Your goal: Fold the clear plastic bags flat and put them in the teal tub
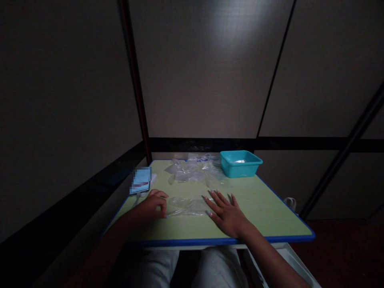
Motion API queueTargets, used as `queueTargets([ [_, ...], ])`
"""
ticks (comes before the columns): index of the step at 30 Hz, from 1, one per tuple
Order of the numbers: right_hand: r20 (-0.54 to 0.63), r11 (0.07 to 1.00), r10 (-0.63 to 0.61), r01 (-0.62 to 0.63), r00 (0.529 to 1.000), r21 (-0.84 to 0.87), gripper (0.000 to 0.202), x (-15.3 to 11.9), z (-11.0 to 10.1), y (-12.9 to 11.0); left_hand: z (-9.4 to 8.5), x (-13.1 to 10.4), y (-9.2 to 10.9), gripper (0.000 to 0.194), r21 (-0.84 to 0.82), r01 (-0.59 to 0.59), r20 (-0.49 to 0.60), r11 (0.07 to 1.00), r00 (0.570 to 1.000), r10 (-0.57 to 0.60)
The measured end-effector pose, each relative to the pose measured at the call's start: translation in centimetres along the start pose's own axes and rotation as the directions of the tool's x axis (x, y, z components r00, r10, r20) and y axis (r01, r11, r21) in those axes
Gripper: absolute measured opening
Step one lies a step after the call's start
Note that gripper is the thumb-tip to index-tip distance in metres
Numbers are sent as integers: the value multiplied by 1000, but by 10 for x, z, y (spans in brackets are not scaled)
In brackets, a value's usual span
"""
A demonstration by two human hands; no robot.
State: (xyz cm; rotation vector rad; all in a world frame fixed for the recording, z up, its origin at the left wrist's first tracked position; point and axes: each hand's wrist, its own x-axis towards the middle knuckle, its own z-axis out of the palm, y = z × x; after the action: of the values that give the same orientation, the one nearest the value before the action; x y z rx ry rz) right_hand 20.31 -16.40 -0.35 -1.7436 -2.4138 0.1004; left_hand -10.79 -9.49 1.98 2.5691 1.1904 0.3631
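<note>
A clear plastic bag (189,206) lies flat and wrinkled on the green table (264,212), between my two hands. At its left end is my left hand (156,203), fingers curled, with thumb and forefinger closed at the bag's lower left corner. My right hand (225,213) rests palm down with its fingers spread, the fingertips on the bag's right end. Farther back, a loose heap of clear plastic bags (192,170) covers the table's rear part.
A turquoise basket (241,171) with something pale inside stands at the back right corner. At the left edge lies a phone (141,182) with a cable. Dark wall panels rise behind and left of the table. My knees are under its front edge.
</note>
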Motion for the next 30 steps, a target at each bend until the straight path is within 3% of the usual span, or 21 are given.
queueTargets([
  [7, 26, 1000, 20, -20, 999, 11, 51, 0, -4, -2, -11, 11, -7, 4, 69, 9, 16, 998, 1000, -10],
  [11, 19, 1000, 22, -22, 1000, 17, 51, -1, -5, -2, -10, 12, 14, 4, 127, 93, -81, 987, 993, -83],
  [13, 6, 1000, 15, -15, 1000, 16, 51, -1, -3, -2, -1, 10, 41, 19, 146, 129, -166, 981, 981, -104],
  [15, -7, 1000, 6, -6, 1000, 12, 51, -1, -1, 0, 15, 7, 76, 34, 135, 36, -186, 990, 983, -10],
  [18, 2, 1000, 6, -6, 1000, -6, 53, 0, 3, 3, 42, 5, 127, 58, 52, -158, -38, 986, 986, 160],
  [21, 33, 999, 0, 2, 999, -48, 59, 3, 6, 6, 64, 14, 159, 65, -38, -232, 60, 972, 970, 234],
  [25, 103, 995, 15, -5, 995, -97, 63, 9, 9, 10, 80, 34, 169, 76, -64, -120, 32, 991, 992, 123],
  [30, 89, 996, -14, 21, 996, -84, 55, 9, 12, 14, 92, 41, 159, 76, -15, 2, -20, 1000, 1000, -2],
])
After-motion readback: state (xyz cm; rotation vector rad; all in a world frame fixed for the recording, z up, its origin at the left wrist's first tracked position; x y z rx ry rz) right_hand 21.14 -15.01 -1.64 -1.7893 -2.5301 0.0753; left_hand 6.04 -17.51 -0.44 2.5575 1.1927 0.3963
